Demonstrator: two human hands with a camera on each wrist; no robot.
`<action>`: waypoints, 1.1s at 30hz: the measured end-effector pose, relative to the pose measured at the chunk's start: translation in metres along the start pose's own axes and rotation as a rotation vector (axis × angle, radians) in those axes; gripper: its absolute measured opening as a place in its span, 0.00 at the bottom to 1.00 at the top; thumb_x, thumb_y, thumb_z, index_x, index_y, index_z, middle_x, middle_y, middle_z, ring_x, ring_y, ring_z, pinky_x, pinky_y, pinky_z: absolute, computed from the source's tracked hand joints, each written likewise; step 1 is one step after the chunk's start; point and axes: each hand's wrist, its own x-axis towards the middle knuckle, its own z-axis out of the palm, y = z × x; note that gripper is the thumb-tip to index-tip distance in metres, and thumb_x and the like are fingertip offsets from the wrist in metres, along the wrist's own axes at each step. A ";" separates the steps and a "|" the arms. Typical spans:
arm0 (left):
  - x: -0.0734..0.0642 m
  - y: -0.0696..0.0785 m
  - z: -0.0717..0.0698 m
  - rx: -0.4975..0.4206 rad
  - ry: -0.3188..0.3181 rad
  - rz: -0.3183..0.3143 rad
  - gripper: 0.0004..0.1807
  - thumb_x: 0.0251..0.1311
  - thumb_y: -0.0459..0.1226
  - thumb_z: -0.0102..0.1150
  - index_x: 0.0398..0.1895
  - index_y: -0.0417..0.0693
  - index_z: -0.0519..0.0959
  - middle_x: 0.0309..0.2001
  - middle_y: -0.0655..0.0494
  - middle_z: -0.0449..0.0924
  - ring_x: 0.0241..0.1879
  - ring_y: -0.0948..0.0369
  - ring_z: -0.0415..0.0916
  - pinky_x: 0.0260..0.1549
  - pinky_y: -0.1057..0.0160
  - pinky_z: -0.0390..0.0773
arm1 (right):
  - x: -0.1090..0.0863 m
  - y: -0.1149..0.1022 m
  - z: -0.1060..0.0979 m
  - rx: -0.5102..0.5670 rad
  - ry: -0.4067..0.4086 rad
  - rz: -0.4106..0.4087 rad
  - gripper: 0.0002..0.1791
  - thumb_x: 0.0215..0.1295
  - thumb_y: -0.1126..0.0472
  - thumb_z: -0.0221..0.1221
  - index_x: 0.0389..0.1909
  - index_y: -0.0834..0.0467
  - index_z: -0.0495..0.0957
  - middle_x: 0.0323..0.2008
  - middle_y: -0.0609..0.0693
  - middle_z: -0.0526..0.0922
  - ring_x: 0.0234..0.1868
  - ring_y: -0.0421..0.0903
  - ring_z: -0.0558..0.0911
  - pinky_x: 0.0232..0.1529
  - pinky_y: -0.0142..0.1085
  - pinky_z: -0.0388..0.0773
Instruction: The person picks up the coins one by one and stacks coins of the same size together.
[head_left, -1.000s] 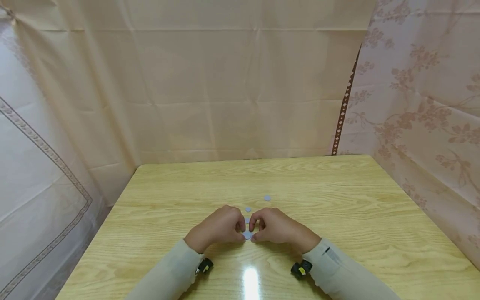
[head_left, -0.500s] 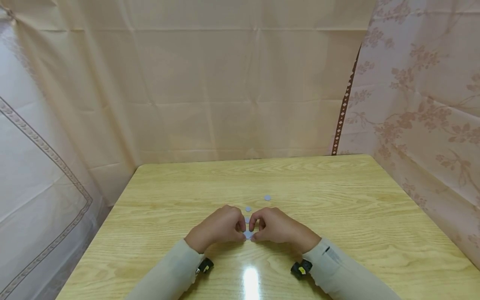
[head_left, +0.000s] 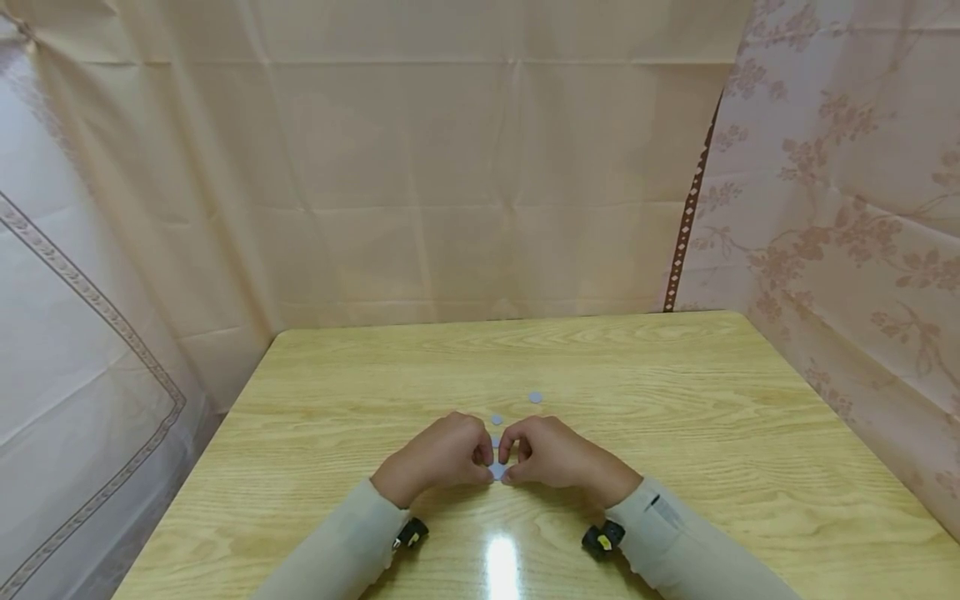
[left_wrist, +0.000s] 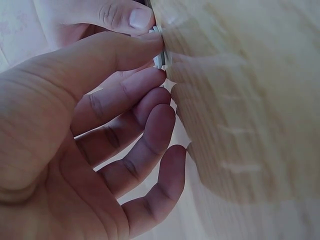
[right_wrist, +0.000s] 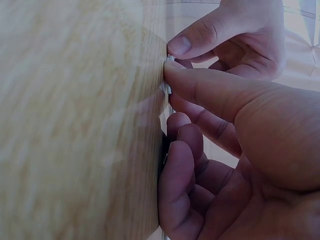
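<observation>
Silver-grey coins (head_left: 497, 472) lie at the near middle of the table, between the fingertips of both hands. My left hand (head_left: 442, 452) pinches them from the left with thumb and index finger. From the right, my right hand (head_left: 555, 452) does likewise, the thumbs almost meeting. Seen edge-on in the left wrist view, the coins (left_wrist: 159, 59) look layered, low at the tabletop. The right wrist view shows their edge (right_wrist: 168, 89) beside my right thumb, partly covered. Just beyond the hands is another coin (head_left: 495, 442), partly hidden by the fingers.
Farther back on the wooden table (head_left: 360, 375) lie a small coin (head_left: 497, 420) and a larger one (head_left: 535, 397) to its right. A beige curtain (head_left: 465, 167) hangs behind the table's far edge. Patterned cloth (head_left: 847, 208) hangs along the right side.
Both hands keep nearly the same pose. The left fingertips and the coins between the hands have shifted very slightly to the right.
</observation>
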 end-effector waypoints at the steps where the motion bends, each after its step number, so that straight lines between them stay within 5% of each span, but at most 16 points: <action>1: 0.000 0.000 0.000 0.002 0.000 0.001 0.04 0.51 0.35 0.76 0.27 0.52 0.88 0.32 0.64 0.84 0.29 0.72 0.75 0.32 0.72 0.77 | 0.000 0.000 0.000 0.002 -0.001 0.003 0.07 0.62 0.60 0.73 0.38 0.50 0.84 0.21 0.46 0.79 0.20 0.37 0.73 0.22 0.30 0.69; 33: 0.000 0.004 0.001 0.018 -0.001 0.006 0.05 0.53 0.35 0.76 0.26 0.52 0.87 0.26 0.69 0.81 0.25 0.72 0.73 0.29 0.72 0.76 | 0.000 0.001 0.000 0.033 0.000 0.011 0.05 0.64 0.63 0.70 0.38 0.51 0.86 0.19 0.44 0.78 0.18 0.37 0.71 0.22 0.30 0.68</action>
